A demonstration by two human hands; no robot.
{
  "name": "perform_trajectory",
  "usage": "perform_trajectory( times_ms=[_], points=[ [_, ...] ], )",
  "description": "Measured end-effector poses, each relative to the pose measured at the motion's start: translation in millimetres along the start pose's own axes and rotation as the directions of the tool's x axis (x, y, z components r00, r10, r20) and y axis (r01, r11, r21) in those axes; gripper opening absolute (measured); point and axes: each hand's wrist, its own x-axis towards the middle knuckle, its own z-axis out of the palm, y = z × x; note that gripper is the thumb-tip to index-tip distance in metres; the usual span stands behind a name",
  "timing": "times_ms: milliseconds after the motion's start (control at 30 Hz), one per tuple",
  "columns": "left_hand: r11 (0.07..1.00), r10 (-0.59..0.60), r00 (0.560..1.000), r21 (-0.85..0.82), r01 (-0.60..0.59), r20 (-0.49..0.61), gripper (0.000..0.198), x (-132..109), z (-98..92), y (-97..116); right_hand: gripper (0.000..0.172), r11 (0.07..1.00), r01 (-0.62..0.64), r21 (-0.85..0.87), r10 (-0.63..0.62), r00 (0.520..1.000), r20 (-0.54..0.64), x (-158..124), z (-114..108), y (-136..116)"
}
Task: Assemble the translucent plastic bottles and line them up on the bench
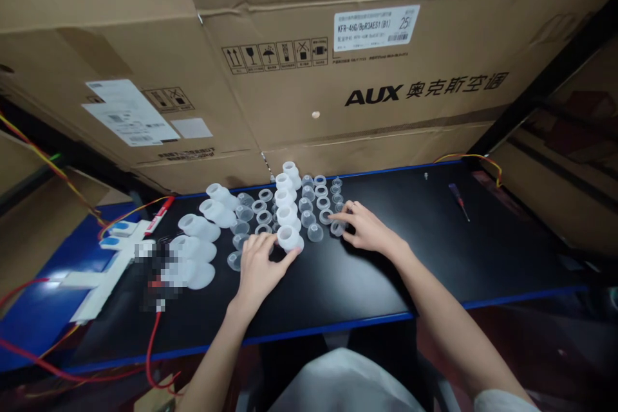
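Note:
My left hand [261,267] has its thumb and fingers around the nearest white necked plastic piece [288,239], which stands on the black table. This piece is the front one of a row of similar white pieces [286,196]. My right hand [363,226] has its fingertips at a small clear cap [337,229], at the near end of the rightmost column. The index finger is beside a clear ring [325,215]. Between the hands are clear domed pieces [315,232]. More clear domes [234,261] and rings [263,218] lie left of the white row.
Larger white flared pieces [199,226] lie at the left, near a red marker [159,215] and a white power strip [103,273] with cables. A screwdriver [458,201] is at the right. Large cardboard boxes [290,96] stand behind the black table [463,251].

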Motion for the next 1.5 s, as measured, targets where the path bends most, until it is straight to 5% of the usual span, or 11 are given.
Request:
perform_trajectory(
  times_ms=[200, 433, 567, 667, 733, 800, 867, 933, 1000, 1200, 1500],
  points=[
    [0.998, -0.012, 0.999, 0.067, 0.016, -0.053, 0.044, -1, 0.4, 1, 0.024, 0.988, -0.143, -0.052, 0.14, 0.989, -0.054, -3, -3, 16],
    [0.998, -0.049, 0.986, -0.047, 0.042, -0.16, 0.102, -10, 0.2, 11, 0.015, 0.984, -0.176, 0.03, 0.177, 0.984, -0.017, -2, -5, 14],
    [0.988, 0.091, 0.926, -0.08, -0.129, -0.365, 0.094, -17, -13.9, 38, 0.022, 0.984, -0.164, 0.07, 0.164, 0.986, 0.016, -2, -2, 9],
    [0.897, 0.336, 0.888, -0.181, -0.403, -0.312, 0.069, -14, -26.0, 64, 0.021, 0.981, -0.14, 0.137, 0.136, 0.99, 0.036, -2, 0, 8],
    [0.779, 0.549, 0.827, -0.284, -0.559, -0.12, 0.048, -8, -24.1, 80, 0.018, 0.965, -0.131, 0.228, 0.122, 0.991, 0.054, -1, 1, 11],
    [0.676, 0.71, 0.701, -0.351, -0.648, 0.072, 0.029, -1, -10.4, 92, 0.016, 0.938, -0.155, 0.31, 0.143, 0.988, 0.062, -1, 2, 16],
    [0.607, 0.788, 0.588, -0.379, -0.698, 0.18, 0.019, 5, 12.1, 98, 0.017, 0.906, -0.189, 0.379, 0.185, 0.982, 0.047, -1, 1, 23],
    [0.576, 0.816, 0.529, -0.393, -0.717, 0.231, 0.019, 10, 36.4, 101, 0.023, 0.871, -0.206, 0.446, 0.217, 0.976, 0.026, -3, -1, 30],
    [0.588, 0.808, 0.536, -0.391, -0.708, 0.246, 0.022, 13, 55.5, 101, 0.028, 0.848, -0.212, 0.486, 0.231, 0.973, 0.021, -5, -4, 37],
    [0.682, 0.704, 0.684, -0.452, -0.575, 0.192, 0.027, 12, 71.2, 97, 0.019, 0.923, -0.214, 0.319, 0.227, 0.974, -0.004, -7, -14, 42],
    [0.74, 0.635, 0.737, -0.453, -0.496, 0.23, 0.032, 6, 71.8, 96, 0.013, 0.964, -0.154, 0.218, 0.175, 0.981, -0.08, 2, 0, 29]
  ],
)
